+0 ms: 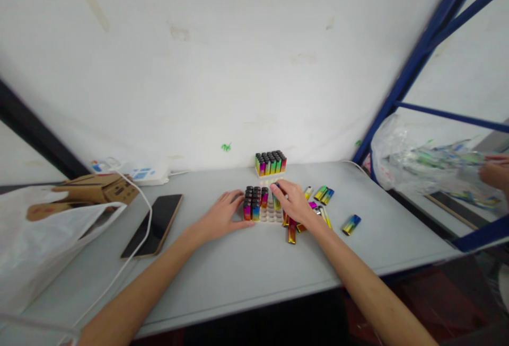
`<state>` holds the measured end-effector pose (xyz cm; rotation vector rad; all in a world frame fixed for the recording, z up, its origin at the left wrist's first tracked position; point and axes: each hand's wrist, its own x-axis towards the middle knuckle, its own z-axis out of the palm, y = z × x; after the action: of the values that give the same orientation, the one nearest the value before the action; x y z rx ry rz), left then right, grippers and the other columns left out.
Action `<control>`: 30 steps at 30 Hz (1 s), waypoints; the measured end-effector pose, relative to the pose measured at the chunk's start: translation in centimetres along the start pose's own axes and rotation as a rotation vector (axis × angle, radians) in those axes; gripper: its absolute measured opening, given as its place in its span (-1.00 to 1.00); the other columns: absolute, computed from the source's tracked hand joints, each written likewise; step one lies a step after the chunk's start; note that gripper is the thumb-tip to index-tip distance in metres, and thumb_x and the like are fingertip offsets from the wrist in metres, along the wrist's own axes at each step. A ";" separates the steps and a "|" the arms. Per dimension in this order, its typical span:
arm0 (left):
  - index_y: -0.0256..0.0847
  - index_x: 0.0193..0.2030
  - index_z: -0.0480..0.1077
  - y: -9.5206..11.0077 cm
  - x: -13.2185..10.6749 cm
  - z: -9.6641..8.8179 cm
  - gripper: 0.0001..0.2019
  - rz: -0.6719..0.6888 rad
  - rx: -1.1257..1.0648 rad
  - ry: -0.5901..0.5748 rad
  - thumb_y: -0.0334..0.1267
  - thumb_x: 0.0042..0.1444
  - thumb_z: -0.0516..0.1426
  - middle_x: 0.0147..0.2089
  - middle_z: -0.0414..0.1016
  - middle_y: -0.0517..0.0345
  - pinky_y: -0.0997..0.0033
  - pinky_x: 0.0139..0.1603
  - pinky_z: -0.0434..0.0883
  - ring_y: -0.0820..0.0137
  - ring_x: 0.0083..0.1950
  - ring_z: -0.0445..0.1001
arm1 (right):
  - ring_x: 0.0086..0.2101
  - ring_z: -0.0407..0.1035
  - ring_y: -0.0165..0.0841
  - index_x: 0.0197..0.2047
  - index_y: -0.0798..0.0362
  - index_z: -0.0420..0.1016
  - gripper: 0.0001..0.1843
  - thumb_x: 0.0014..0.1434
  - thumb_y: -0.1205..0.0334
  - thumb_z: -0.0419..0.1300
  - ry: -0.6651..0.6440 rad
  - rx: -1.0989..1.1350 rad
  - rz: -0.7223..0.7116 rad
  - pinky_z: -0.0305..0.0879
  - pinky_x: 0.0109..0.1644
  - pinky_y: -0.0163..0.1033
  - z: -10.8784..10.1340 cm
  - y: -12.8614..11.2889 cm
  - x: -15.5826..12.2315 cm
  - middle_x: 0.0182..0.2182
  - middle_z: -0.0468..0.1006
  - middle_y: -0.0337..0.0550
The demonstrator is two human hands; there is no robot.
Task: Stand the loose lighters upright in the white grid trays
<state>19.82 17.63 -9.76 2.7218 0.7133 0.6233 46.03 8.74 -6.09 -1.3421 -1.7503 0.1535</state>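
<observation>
A pale lighter tray with round holes stands on the grey table. Upright lighters with black tops and shiny coloured bodies fill its left part, and holes show bare at the front right. My left hand holds the tray at its left side, the thumb along the front edge. Between the fingers of my right hand is a yellow-green lighter, upright over the tray's right part; whether its base sits in a hole I cannot tell. Loose lighters lie partly under my right hand and wrist.
Behind stands a second tray of lighters, near the white wall. One lighter lies apart at right. To the left are a phone, a white cable, a cardboard box and a plastic bag. Beyond the blue frame, another person's hand shows.
</observation>
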 end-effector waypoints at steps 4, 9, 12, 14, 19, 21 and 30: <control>-0.17 0.33 0.47 -0.1 -0.1 0.1 -0.22 -0.015 0.009 -0.007 0.41 0.22 0.22 0.39 0.45 -0.23 -0.17 0.46 0.40 -0.10 0.39 0.43 | -0.55 0.15 -0.40 -0.50 -0.03 0.26 -0.38 0.49 -0.26 0.07 -0.177 -0.018 0.064 0.04 -0.39 -0.25 0.1 0.3 -0.5 -0.63 0.30 -0.33; -0.20 0.32 0.46 -0.1 -0.1 0.1 -0.22 -0.018 0.019 -0.029 0.41 0.23 0.22 0.40 0.43 -0.27 -0.18 0.48 0.37 -0.12 0.40 0.42 | -0.59 0.29 -0.37 -0.48 -0.02 0.37 -0.39 0.44 -0.29 0.16 -0.298 0.041 0.100 0.09 -0.43 -0.27 0.4 0.2 -0.6 -0.64 0.45 -0.27; -0.18 0.33 0.46 -0.1 0.0 0.1 -0.21 -0.012 0.025 -0.029 0.42 0.22 0.22 0.38 0.44 -0.26 -0.17 0.47 0.38 -0.12 0.39 0.43 | -0.57 0.34 -0.36 -0.46 -0.01 0.41 -0.40 0.45 -0.28 0.17 -0.319 0.004 0.071 0.14 -0.40 -0.28 0.3 0.2 -0.5 -0.61 0.50 -0.23; -0.19 0.32 0.46 0.0 0.0 0.0 -0.21 -0.009 0.022 -0.029 0.42 0.22 0.22 0.38 0.44 -0.26 -0.17 0.47 0.38 -0.11 0.38 0.44 | -0.55 0.34 -0.35 -0.46 0.00 0.44 -0.42 0.46 -0.24 0.18 -0.317 -0.061 0.044 0.13 -0.39 -0.28 0.3 0.3 -0.4 -0.59 0.50 -0.22; -0.24 0.30 0.47 0.0 0.1 0.1 -0.20 -0.012 0.020 -0.030 0.43 0.23 0.20 0.39 0.43 -0.31 -0.22 0.46 0.37 -0.16 0.38 0.43 | -0.49 0.38 -0.35 -0.33 0.05 0.56 -0.57 0.48 -0.08 0.24 -0.368 -0.238 -0.001 0.11 -0.33 -0.28 0.6 0.6 -0.2 -0.47 0.61 -0.15; -0.24 0.30 0.47 -0.1 0.1 0.3 -0.20 -0.007 0.017 -0.025 0.43 0.23 0.20 0.38 0.44 -0.31 -0.24 0.46 0.37 -0.15 0.37 0.44 | -0.44 0.44 -0.33 -0.27 0.07 0.61 -0.59 0.47 -0.08 0.25 -0.389 -0.326 -0.011 0.08 -0.31 -0.27 0.7 0.5 -0.2 -0.41 0.65 -0.10; -0.18 0.33 0.46 -0.4 0.1 0.1 -0.23 0.012 0.000 -0.005 0.40 0.22 0.23 0.38 0.46 -0.23 -0.16 0.46 0.39 -0.10 0.36 0.46 | -0.39 0.47 -0.31 -0.35 0.03 0.61 -0.38 0.47 -0.31 0.12 -0.358 -0.443 0.091 0.04 -0.30 -0.25 -1.1 -0.3 -0.1 -0.43 0.66 -0.12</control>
<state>19.81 18.02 -9.95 2.7286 0.6960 0.6191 46.56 8.10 -5.33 -1.8018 -2.1051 0.0589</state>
